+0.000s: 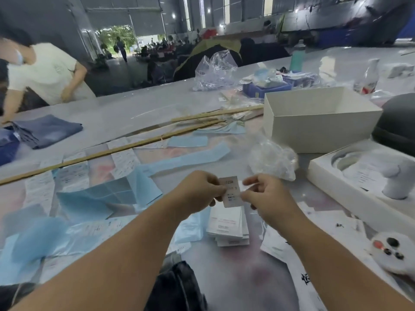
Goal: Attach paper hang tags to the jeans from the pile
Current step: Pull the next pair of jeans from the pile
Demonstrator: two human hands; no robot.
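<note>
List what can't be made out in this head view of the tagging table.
- Print on the hang tag: too small and blurred; the left hand and right hand pinch its edges, covering part.
- Stack of tags: text too small to read.
- Dark jeans: cut off by the bottom edge, crossed by the left forearm.
- Folded blue jeans: motion-blurred, details lost.

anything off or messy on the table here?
Nothing damaged or spilled. It is cluttered: blue paper sheets and white slips lie scattered at mixed angles, and long wooden sticks lie diagonally over them. Both hands, left hand and right hand, pinch one hang tag above a stack of tags.
</note>
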